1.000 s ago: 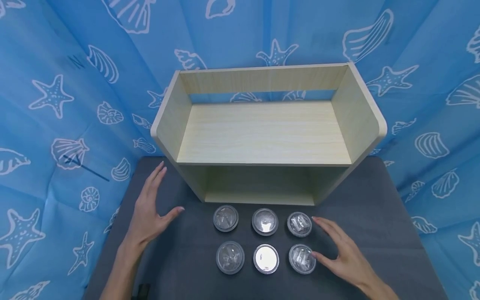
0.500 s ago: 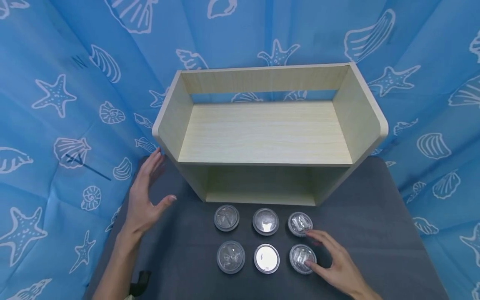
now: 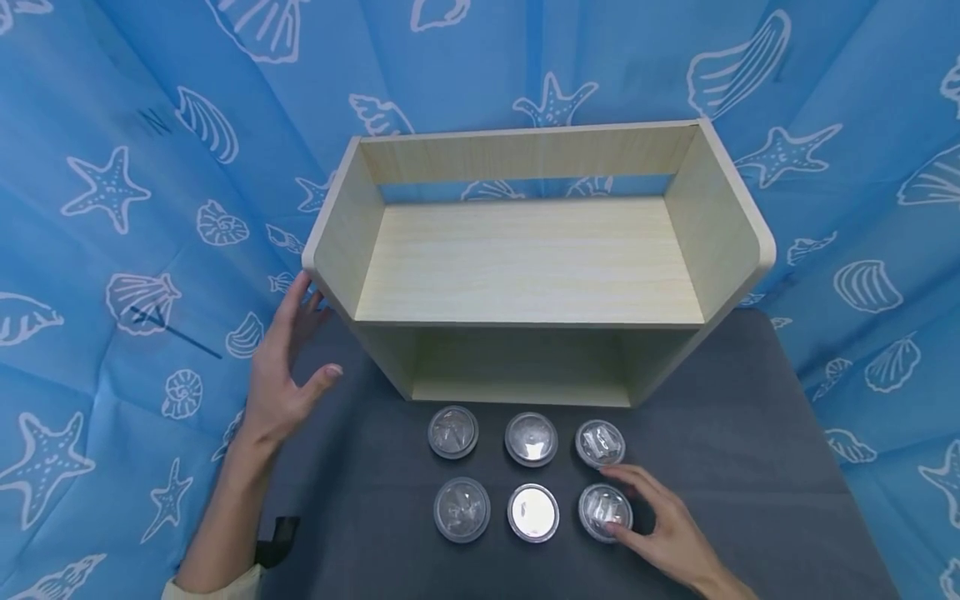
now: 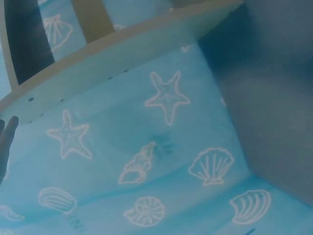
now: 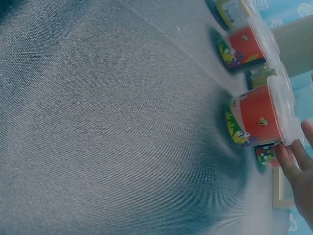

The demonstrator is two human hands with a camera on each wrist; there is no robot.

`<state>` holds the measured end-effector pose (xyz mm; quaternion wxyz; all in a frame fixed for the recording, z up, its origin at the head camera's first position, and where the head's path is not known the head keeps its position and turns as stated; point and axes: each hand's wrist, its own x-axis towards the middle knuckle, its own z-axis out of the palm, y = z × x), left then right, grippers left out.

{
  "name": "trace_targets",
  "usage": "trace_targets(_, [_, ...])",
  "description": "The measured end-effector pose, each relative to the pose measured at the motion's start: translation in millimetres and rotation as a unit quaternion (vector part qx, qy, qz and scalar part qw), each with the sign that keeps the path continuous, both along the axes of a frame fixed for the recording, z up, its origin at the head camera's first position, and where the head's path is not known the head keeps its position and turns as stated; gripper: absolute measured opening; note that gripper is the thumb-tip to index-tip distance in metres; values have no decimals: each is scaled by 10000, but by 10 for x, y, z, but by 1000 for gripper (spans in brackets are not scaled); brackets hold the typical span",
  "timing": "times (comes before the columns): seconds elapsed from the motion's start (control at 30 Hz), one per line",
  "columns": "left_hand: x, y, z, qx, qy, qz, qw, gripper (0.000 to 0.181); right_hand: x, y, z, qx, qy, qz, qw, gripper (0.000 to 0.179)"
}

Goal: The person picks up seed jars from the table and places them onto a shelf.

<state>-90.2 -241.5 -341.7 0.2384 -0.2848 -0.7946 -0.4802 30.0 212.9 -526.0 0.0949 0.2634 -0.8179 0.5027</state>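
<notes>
Several small plastic tubs with clear lids stand in two rows on the grey cloth. My right hand [image 3: 667,533] holds the front right tub [image 3: 600,508], thumb at the near rim and fingers curved past the far side. In the right wrist view, that hand's fingers [image 5: 288,169] meet the lid of a red-labelled tub [image 5: 254,115] printed with a bee and flowers. My left hand [image 3: 281,375] is raised with spread fingers at the left side of a pale wooden shelf unit [image 3: 525,258]. Whether its fingertips touch the panel, I cannot tell. Only fingertips [image 4: 7,142] show in the left wrist view.
The back right tub [image 3: 600,443] stands just behind my right fingers. Back left tub [image 3: 453,432], back middle tub [image 3: 531,439], front left tub [image 3: 462,509] and front middle tub [image 3: 533,512] stand apart. A blue shell-print curtain [image 3: 150,208] hangs around the table.
My right hand has moved left and slightly down, its fingers coming around the front right tub. My left hand has moved up and left to the shelf unit's side. The tubs have stayed put.
</notes>
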Motion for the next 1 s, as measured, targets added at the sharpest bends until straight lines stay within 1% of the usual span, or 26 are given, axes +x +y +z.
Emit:
trace_targets(0.13, [-21,26,68,-41,51,-23,10000,97,20,-2,-36,19,-340,56,9994,71])
trace_targets(0.33, [-60,54,159,-49,86,-35,9999,96,42,-4,-76,161,-652,59,9977,70])
trace_targets(0.43, [-80,56,202,-47,24,-50,10000,94,58,-5,-83,268,-739,57,9969,70])
trace_targets(0.57, [-106,55,253,-29,-144,-50,9999,91,100,-6,-106,482,-829,3,9954,74])
trace_targets(0.7, [-117,46,287,61,-242,26,9997,85,134,-14,-145,593,-984,-29,9934,79])
trace_targets(0.87, [-124,38,312,181,-364,99,9991,72,161,-28,-178,668,-962,-143,9930,84])
trace_targets(1.0, [-169,56,341,311,-401,101,9987,62,149,-27,-186,670,-845,-212,9939,84])
